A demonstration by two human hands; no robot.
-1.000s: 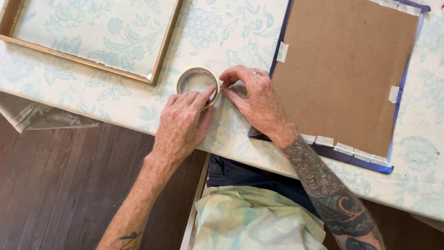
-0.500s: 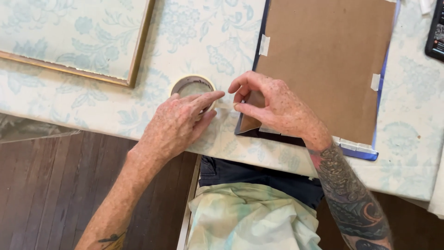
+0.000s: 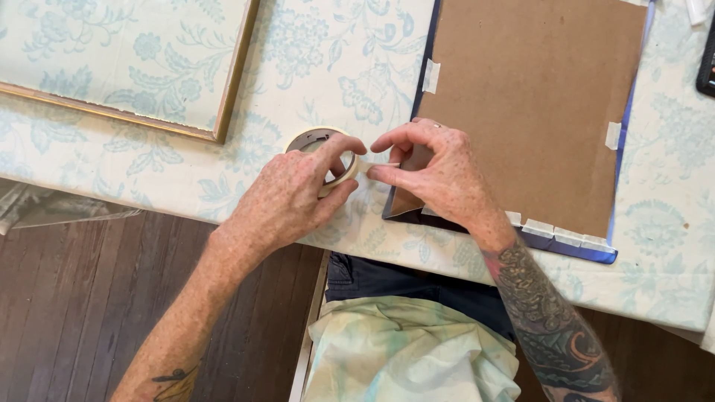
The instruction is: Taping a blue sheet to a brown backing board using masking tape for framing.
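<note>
My left hand [image 3: 294, 197] grips a roll of pale masking tape [image 3: 319, 141], fingers curled around and through its ring. Just to its right, my right hand [image 3: 439, 175] pinches the loose tape end between thumb and forefinger, close to the roll. Under my right hand lies a brown cardboard backing board [image 3: 532, 104] on a dark blue sheet, with several short tape strips along its edges. Both hands hover over a table covered in a pale floral cloth [image 3: 320, 59].
A gold-edged picture frame [image 3: 231, 89] lies on the cloth at the upper left. A dark device [image 3: 707, 63] shows at the right edge. The table's front edge runs across the middle, with dark wooden floor [image 3: 89, 313] below.
The right hand has shifted from resting at the roll to pinching the tape end. The view has drifted, so the table items sit further left in the frame.
</note>
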